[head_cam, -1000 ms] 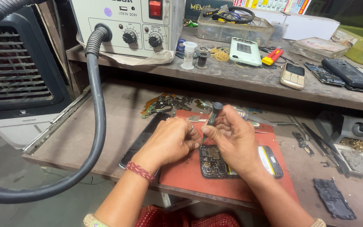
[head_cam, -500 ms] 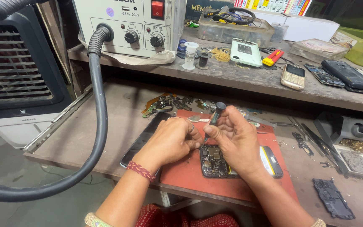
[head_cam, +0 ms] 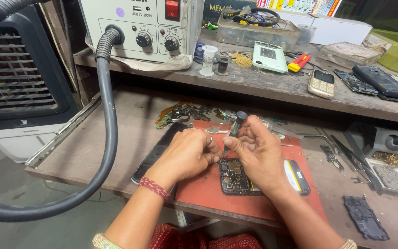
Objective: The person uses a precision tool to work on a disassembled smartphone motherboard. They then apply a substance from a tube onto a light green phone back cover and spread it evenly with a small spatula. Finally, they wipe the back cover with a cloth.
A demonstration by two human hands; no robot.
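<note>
While the opened phone is lying on the red mat on the wooden bench, the right hand is gripping a dark screwdriver, tip down onto its board. The left hand is resting beside it, fingers curled in; whether they are pinching anything is unclear. A grey hose is curving past on the left.
</note>
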